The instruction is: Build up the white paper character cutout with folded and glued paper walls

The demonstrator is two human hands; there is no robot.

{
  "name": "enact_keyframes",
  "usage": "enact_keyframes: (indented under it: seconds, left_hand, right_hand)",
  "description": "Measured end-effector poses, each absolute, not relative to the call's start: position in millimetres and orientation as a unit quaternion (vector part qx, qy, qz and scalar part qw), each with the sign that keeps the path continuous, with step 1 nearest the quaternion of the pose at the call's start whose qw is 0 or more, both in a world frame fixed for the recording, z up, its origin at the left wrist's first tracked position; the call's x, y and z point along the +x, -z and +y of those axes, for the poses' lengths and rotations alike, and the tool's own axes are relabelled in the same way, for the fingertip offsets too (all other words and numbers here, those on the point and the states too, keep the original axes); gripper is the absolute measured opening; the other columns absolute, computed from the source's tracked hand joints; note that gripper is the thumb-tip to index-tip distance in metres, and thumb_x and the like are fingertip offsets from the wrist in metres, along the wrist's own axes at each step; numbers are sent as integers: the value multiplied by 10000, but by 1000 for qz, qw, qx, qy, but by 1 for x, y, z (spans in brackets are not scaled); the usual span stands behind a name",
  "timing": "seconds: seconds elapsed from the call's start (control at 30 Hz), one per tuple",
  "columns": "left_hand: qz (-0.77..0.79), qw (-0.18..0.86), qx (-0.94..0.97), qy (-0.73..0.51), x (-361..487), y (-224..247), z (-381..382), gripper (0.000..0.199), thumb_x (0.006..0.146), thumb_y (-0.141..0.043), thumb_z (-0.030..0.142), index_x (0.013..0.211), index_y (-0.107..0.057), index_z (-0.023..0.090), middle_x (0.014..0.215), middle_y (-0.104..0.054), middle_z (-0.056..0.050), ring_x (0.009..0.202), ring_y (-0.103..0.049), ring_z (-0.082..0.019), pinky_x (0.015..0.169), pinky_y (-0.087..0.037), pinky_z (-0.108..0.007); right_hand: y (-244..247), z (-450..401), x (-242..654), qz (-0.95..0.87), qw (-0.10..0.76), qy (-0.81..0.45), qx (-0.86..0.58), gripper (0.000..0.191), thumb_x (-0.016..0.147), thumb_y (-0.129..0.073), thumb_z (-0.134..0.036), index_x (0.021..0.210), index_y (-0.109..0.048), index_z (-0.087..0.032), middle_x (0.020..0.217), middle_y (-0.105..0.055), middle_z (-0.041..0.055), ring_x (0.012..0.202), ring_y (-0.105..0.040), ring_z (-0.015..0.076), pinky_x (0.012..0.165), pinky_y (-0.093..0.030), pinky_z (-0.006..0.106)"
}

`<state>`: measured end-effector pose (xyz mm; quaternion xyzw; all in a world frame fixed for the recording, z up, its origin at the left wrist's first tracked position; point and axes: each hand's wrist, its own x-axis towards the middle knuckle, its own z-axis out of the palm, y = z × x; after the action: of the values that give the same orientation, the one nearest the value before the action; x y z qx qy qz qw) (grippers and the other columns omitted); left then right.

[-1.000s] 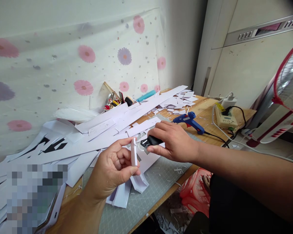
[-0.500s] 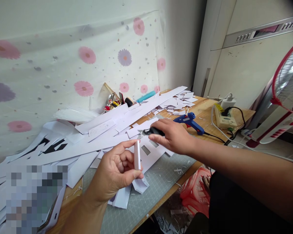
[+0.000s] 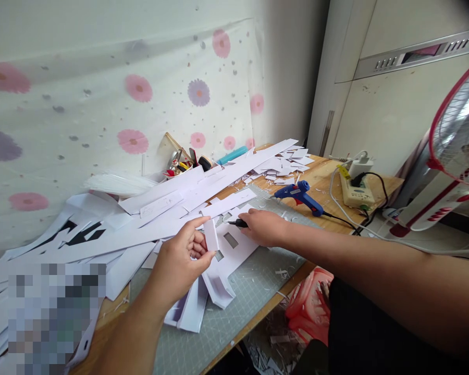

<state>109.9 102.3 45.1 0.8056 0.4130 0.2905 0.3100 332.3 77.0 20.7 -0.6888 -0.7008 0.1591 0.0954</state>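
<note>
Between the thumb and fingers of my left hand (image 3: 183, 255) is a small white foam board strip (image 3: 211, 236), tilted above the work. My right hand (image 3: 263, 226) is closed round a black-handled craft knife (image 3: 239, 223), whose tip points left, low over a white board (image 3: 242, 255) with rectangular cut-outs. The blade is too small to make out clearly. Under the board lies a grey-green cutting mat (image 3: 258, 297). Folded white board pieces (image 3: 191, 310) rest on the mat below my left hand.
A blue glue gun (image 3: 303, 198) lies beyond my right forearm, its cord running to a power strip (image 3: 355, 192). Long white boards (image 3: 226, 179) and scraps (image 3: 285, 169) cover the table's back. A fan (image 3: 453, 135) stands right; a red plastic stool (image 3: 308, 307) is below the table edge.
My right hand has lowered with the knife toward the board with cut-outs. The strip in my left hand has moved slightly left and turned to show its broad face.
</note>
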Motion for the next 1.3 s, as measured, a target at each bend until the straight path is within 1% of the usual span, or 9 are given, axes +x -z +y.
enact_keyframes:
  seconds: [0.17,0.3,0.47,0.6,0.7,0.8,0.9,1.1,1.3]
  left_hand:
    - [405,270,831,-269,108,-47,104,562,728,-654,270,1283,-581,229,745,-584,51,637,-601,-130,672,-539,-280]
    - [370,219,864,-261,109,-48,100,530,750,-624,220,1278,-585,249,744,-599,59,637,-594,-122,690,-527,-272]
    - [324,211,887,-251,109,-50,96,500,760,-662,210,1253,-598,263,756,-629,60,696,-622,-130,760,-525,-283]
    - [309,298,872,-236,100,-59,101,545,738,-767,267,1259,-608,265,827,-672,33,767,-643,-145,795,-534,-285]
    - [288,374,849,-236,90,-68,111,380,747,-795,339,1098,-697,231,920,-712,-23,837,-660,-171,763,-540,-273]
    - [258,406,856,-190,83,-74,117,174,805,-745,361,836,-722,191,777,-686,-16,715,-621,-146,653,-510,-237]
    - [217,426,870,-122,82,-75,119,230,837,-709,386,741,-698,176,675,-630,5,635,-562,-123,589,-465,-217]
    - [205,425,875,-105,86,-73,117,352,856,-682,467,678,-640,166,600,-530,33,570,-470,-99,532,-394,-202]
    - [196,414,884,-94,89,-72,116,327,884,-636,398,652,-610,169,589,-505,42,557,-449,-90,527,-379,-196]
  right_hand:
    - [-23,76,329,-713,145,-151,-669,389,913,-591,-290,1257,-666,-125,1190,-679,208,1063,-661,339,857,-482,396]
    - [-38,66,318,-724,246,-173,-621,353,1012,-472,-338,1289,-629,-186,1134,-705,88,983,-647,184,848,-469,286]
    - [-46,61,307,-674,403,-298,-542,168,867,-700,-311,867,-669,-146,722,-622,-11,660,-540,115,623,-410,250]
    - [-47,59,305,-651,441,-387,-482,138,840,-694,-216,750,-610,-153,662,-553,-39,621,-493,96,597,-391,240]
    - [-48,54,301,-674,446,-433,-398,107,847,-682,-194,767,-630,-145,689,-581,-33,649,-510,96,644,-421,247]
    - [-49,50,297,-721,431,-409,-357,67,838,-705,-174,797,-668,-135,724,-611,-22,685,-534,103,677,-431,250]
    - [-48,48,297,-756,420,-348,-362,59,825,-735,-160,792,-694,-135,752,-612,-9,721,-549,111,695,-431,249]
    - [-43,45,297,-783,390,-309,-374,41,832,-745,-158,819,-716,-131,793,-634,11,735,-572,117,694,-430,245]
    - [-42,42,296,-801,368,-277,-382,42,847,-730,-174,823,-715,-143,802,-639,16,740,-576,125,689,-428,243]
